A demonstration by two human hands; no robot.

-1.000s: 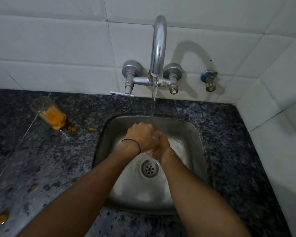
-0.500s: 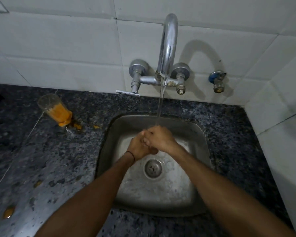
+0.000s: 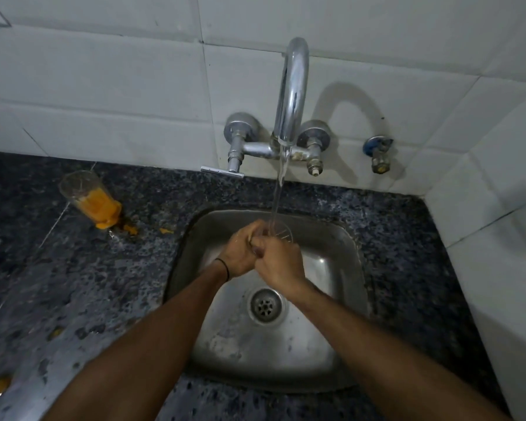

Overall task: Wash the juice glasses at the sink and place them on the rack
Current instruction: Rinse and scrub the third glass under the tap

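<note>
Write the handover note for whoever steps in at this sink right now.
Left hand and right hand: both grip the clear glass under the running tap, over the sink.
Done: no rack in view, nothing shown racked.
Left: finish rinsing this glass, wash the juice-stained glass standing on the counter, rack both.

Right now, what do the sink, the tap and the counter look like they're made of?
Sink: likely stainless steel, brushed, with a dull grey sheen. Tap: chromed metal, judging by its mirror-bright highlights. Counter: probably polished granite, dark with pale speckles, glossy.
</note>
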